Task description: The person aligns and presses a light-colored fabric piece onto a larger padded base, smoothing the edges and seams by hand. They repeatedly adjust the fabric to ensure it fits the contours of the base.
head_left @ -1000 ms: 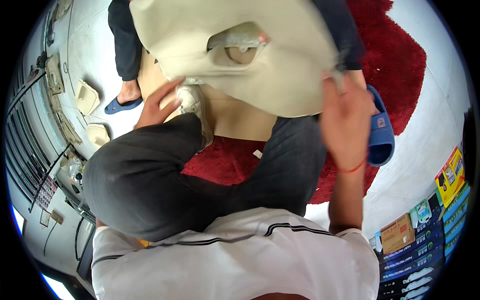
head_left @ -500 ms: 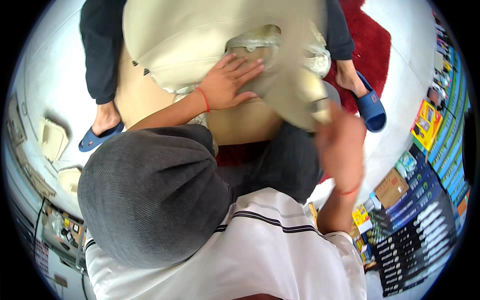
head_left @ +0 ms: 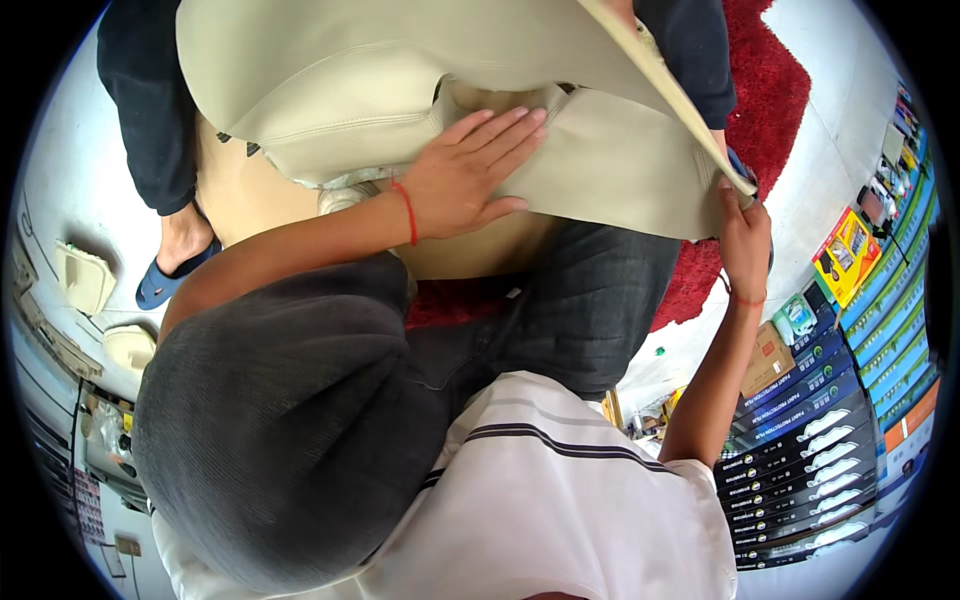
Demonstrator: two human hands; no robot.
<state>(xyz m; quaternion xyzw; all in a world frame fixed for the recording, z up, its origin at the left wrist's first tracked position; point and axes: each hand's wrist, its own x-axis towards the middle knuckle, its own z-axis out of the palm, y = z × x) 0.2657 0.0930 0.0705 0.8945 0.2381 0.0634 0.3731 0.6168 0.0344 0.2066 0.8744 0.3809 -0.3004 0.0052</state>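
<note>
A cream leather seat cover [head_left: 340, 75] with stitched seams lies across a padded seat in front of my knees. My left hand [head_left: 470, 170] rests flat on it with fingers stretched, just below a gathered, creased opening. Off to the right, my right hand [head_left: 742, 235] pinches the outer corner of a cover flap [head_left: 630, 165], which is drawn out over my right knee. A folded edge of the cover runs from the top down to that corner. Whitish padding [head_left: 345, 192] shows beneath the cover near my left wrist.
Facing me is another person in dark trousers [head_left: 150, 110] and blue slippers [head_left: 170, 275]; part of their hand [head_left: 622, 8] shows at the top. A red rug [head_left: 765, 110] lies underneath. Cream plastic trim pieces [head_left: 85, 275] sit at left, stacked boxes [head_left: 800, 450] at right.
My right hand has moved outward to the right, drawing the flap flat. The flap now covers the padding and opening that showed before. My left hand stays pressed on the cover.
</note>
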